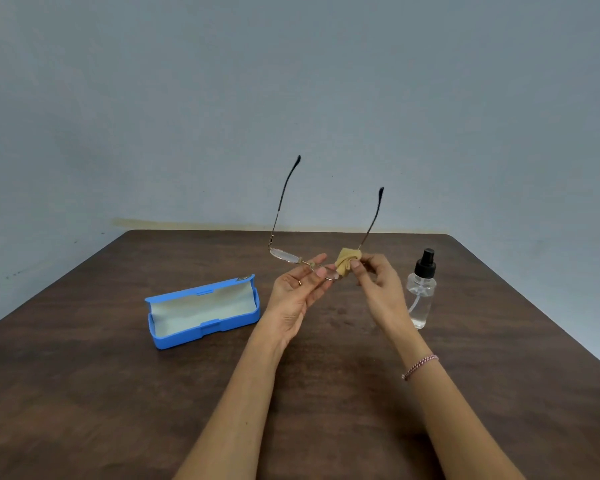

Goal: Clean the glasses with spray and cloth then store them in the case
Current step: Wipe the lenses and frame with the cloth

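Observation:
Thin metal-framed glasses (pixel 284 255) are held above the table, both dark-tipped temples open and pointing up and away. My left hand (pixel 297 292) pinches the frame at the bridge. My right hand (pixel 378 282) presses a small folded tan cloth (pixel 345 263) around the right lens, which the cloth mostly hides. A blue glasses case (pixel 201 311) lies open on the table to the left, its pale lining showing. A clear spray bottle (pixel 421 292) with a black nozzle stands upright just right of my right hand.
A dark brown wooden table (pixel 118 393) spans the lower view, its far edge against a plain grey-blue wall (pixel 291 98). Both forearms reach in from the bottom; a bracelet circles my right wrist.

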`<act>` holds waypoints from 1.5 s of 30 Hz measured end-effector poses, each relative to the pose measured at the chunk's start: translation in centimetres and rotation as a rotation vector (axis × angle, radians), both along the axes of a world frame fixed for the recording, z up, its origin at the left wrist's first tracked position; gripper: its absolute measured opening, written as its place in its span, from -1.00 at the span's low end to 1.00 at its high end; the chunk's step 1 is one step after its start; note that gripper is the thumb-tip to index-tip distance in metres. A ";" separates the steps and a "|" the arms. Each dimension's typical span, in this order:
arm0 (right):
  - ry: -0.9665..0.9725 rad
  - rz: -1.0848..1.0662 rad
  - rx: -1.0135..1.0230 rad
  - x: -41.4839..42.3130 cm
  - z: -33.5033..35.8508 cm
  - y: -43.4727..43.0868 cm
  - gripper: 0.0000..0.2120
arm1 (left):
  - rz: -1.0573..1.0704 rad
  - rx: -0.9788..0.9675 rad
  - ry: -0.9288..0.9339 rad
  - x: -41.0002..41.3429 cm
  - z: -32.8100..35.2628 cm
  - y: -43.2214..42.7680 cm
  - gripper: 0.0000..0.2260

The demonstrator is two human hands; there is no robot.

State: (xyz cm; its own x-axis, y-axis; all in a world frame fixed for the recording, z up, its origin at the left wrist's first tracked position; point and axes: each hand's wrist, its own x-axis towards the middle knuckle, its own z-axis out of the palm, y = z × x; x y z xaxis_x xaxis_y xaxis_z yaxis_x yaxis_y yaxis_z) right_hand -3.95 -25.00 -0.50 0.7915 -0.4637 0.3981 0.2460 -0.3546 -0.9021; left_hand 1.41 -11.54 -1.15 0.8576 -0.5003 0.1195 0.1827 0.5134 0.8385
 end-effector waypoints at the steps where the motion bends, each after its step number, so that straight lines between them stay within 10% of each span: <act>1: 0.027 0.010 -0.045 0.1 -0.2 0.2 -0.94 | 0.010 -0.008 0.002 0.1 0.0 0.1 -0.77; 23: -0.360 -0.104 -0.016 -2.9 4.1 0.2 -0.85 | -0.215 0.219 -0.036 1.2 -0.1 2.5 -0.60; 45: 0.034 0.012 -0.251 -0.7 0.7 1.6 -0.97 | -0.072 0.013 0.041 0.7 0.7 1.9 -0.77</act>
